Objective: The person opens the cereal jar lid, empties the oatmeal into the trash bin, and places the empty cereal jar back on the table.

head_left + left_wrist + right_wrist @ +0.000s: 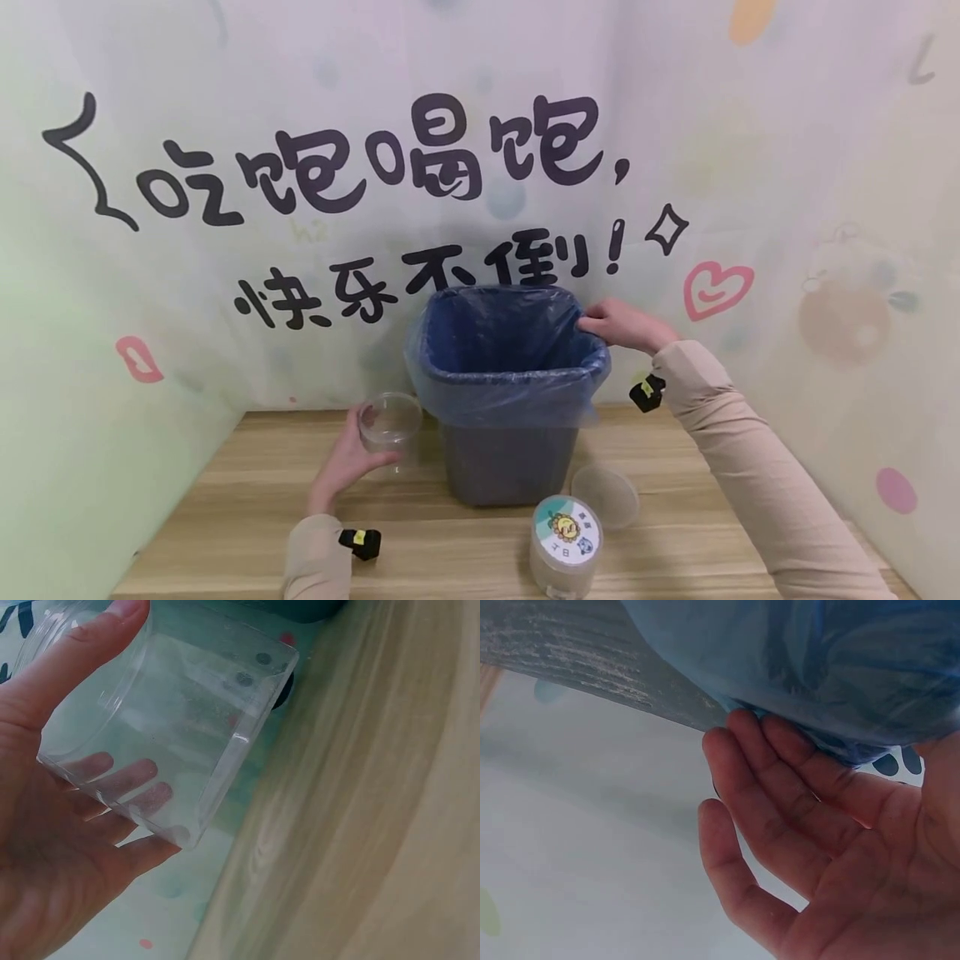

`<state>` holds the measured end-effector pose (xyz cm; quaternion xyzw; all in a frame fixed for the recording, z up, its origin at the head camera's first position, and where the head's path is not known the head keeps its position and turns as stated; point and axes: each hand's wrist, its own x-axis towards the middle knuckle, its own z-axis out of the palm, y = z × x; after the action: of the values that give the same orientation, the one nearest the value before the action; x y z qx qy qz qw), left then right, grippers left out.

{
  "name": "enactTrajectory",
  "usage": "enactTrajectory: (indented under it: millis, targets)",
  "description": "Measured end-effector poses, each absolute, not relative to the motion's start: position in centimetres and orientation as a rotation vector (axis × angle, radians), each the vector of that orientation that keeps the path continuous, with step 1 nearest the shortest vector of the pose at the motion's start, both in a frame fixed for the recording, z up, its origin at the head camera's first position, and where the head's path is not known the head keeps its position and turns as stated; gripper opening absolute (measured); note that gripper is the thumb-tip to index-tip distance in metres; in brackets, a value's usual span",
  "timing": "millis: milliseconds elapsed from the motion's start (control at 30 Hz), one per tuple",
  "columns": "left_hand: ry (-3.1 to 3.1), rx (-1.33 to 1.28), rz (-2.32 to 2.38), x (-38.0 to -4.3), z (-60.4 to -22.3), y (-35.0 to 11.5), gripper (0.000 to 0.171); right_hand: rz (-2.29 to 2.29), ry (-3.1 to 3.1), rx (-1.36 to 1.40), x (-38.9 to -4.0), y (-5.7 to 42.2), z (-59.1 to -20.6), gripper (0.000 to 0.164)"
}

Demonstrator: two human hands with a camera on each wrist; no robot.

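My left hand [347, 460] grips a clear plastic jar [199, 697], with the thumb on one side and the fingers seen through the far wall. The jar has no lid on and looks empty; it stands left of the bin. My right hand [626, 323] holds the right rim of a dark blue trash bin [510, 467], thumb over the edge and fingers below. A blue plastic bag [495, 400] lines the bin and folds down over its rim. In the right wrist view the fingertips [742, 724] touch the bag's underside.
In front of the bin stands a second clear jar [562, 571] with a printed sunflower label on its top. A round translucent lid [611, 498] lies beside it on the wooden table [247, 500]. A printed cloth wall [300, 75] rises behind the bin.
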<state>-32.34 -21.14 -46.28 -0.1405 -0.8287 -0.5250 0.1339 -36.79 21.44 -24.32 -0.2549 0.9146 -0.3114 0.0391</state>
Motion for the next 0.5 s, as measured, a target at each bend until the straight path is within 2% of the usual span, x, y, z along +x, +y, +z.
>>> enactTrajectory:
  millis: [167, 500]
  targets:
    - [-2.475, -0.404, -1.509, -32.5, -46.7, -20.8, 0.099, -0.983, 2.789, -0.758, -36.6, 21.5, -24.2, 0.023]
    - [-2.496, -0.561, -1.663, -32.2, -47.6, -21.3, 0.098, -0.995, 2.802, -0.729, -36.8, 21.6, -24.7, 0.025]
